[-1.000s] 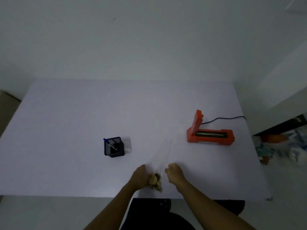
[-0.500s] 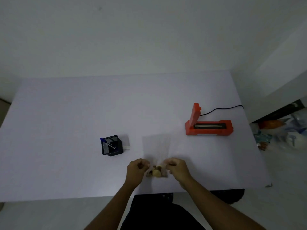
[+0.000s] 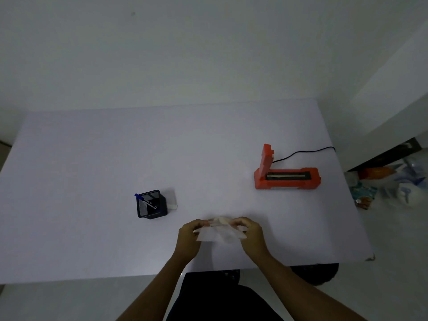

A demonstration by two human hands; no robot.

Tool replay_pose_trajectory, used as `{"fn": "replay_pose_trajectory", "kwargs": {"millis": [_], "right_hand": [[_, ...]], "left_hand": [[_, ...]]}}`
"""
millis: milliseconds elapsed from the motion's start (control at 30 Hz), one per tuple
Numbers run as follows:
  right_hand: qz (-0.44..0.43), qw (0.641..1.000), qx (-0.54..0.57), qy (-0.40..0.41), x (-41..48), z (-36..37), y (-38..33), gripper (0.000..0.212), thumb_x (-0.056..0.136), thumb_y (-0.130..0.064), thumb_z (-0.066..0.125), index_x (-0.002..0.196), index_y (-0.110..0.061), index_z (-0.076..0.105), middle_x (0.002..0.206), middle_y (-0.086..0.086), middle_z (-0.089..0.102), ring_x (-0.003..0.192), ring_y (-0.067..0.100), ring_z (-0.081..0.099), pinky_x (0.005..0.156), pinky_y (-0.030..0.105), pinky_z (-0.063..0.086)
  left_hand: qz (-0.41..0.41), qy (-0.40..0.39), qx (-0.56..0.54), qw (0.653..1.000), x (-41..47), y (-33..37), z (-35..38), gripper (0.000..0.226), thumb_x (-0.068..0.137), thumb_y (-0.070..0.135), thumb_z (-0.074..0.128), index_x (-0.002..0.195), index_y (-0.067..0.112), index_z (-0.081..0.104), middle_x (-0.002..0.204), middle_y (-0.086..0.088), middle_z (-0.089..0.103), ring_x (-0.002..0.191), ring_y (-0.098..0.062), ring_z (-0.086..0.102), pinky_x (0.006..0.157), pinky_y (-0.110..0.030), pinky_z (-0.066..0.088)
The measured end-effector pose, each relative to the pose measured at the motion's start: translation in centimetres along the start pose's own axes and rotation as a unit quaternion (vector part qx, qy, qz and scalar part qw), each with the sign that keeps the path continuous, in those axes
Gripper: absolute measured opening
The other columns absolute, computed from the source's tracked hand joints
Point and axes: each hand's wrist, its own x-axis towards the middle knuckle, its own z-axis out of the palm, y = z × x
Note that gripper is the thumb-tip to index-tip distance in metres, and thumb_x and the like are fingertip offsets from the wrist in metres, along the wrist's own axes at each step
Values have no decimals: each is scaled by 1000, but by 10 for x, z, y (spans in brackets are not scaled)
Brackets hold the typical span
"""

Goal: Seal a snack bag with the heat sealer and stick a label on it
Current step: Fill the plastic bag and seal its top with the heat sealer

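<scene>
Both hands, left hand [image 3: 188,235] and right hand [image 3: 251,235], are pinching the thin, floppy clear plastic snack bag [image 3: 220,234] by its sides; it is probably light and slippery.

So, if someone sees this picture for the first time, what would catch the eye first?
The orange heat sealer stands out on the right of the white table, its lid raised. Near the front edge, the left hand and right hand hold a clear snack bag. A black pen holder stands left of them.
</scene>
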Motion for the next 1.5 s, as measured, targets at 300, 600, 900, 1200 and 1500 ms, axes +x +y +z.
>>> {"fn": "replay_pose_trajectory", "kwargs": {"millis": [300,600,900,1200,1500], "right_hand": [[15,999,-34,-21,21,1,7,23,80,0,74,95,-17,72,95,3,72,90,19,67,81,17,52],[14,999,-28,-15,30,7,-5,13,83,-11,76,94,-8,78,90,-10,72,81,-13,65,76,5,46],[20,999,-31,-11,35,11,-4,15,82,-7,75,95,-13,80,86,-12,74,80,-9,67,75,7,49],[79,994,-57,-52,40,13,11,8,81,-7,76,86,-11,80,77,-8,74,68,-5,67,67,11,52],[98,992,-56,-59,28,16,29,8,83,-6,74,78,0,76,65,9,70,52,1,63,57,17,51]], "left_hand": [[-40,7,15,999,16,-3,6,12,84,7,72,92,16,75,89,2,74,78,6,65,68,-9,48],[-36,4,56,998,29,-4,11,10,86,20,71,82,15,78,82,7,75,72,-2,67,69,-15,48],[-28,-81,68,994,39,0,6,21,88,22,68,109,22,72,103,14,70,92,-2,62,77,-9,43],[-64,-81,122,987,44,-13,2,12,87,16,69,94,15,79,94,3,77,83,-5,67,74,-5,46],[-73,-92,186,975,38,-29,-9,15,90,18,65,83,16,78,79,2,75,67,-7,62,62,-12,42]]}}
